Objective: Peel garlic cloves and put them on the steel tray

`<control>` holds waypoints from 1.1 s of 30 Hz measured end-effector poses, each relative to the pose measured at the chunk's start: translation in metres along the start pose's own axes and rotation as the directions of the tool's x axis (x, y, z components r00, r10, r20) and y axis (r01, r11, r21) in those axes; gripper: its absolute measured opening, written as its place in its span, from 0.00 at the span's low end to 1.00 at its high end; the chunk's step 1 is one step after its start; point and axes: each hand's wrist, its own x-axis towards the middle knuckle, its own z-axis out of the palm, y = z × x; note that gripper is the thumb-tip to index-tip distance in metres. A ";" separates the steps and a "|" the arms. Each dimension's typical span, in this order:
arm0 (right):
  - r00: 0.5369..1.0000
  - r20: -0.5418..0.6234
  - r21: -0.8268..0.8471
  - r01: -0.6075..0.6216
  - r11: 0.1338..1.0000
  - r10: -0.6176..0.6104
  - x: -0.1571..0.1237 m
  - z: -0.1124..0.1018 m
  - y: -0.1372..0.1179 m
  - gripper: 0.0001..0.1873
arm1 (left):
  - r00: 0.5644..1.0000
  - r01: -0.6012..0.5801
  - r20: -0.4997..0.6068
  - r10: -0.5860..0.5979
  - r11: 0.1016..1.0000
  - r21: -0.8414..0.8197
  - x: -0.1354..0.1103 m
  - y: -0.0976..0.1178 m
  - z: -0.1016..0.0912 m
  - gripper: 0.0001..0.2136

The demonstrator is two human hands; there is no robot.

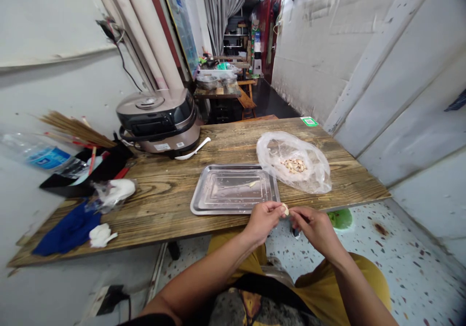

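My left hand is closed in a pinch on a pale garlic clove in front of the table's near edge. Close on its right, my right hand has thumb and finger pressed together beside the clove; what they hold, if anything, is too small to make out. A shallow metal tray lies just beyond my left hand, with a pale clove and water drops in it. Behind my hands, an open clear plastic bag spreads out with many garlic cloves inside.
On the wooden table stand a rice cooker and a white spoon. At the left lie a blue cloth, crumpled tissue, a wrapped white item and a black holder of skewers. A green object is on the floor.
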 end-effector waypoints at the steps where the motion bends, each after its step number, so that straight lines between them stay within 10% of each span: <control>1: 1.000 0.005 0.028 -0.009 1.000 0.009 0.000 0.001 0.002 0.14 | 1.000 0.002 0.002 -0.001 1.000 -0.010 0.000 0.001 0.000 0.19; 33: 1.000 0.021 0.001 -0.001 1.000 0.001 -0.003 0.001 0.003 0.13 | 1.000 0.028 0.012 -0.028 0.999 -0.035 -0.002 0.002 0.000 0.21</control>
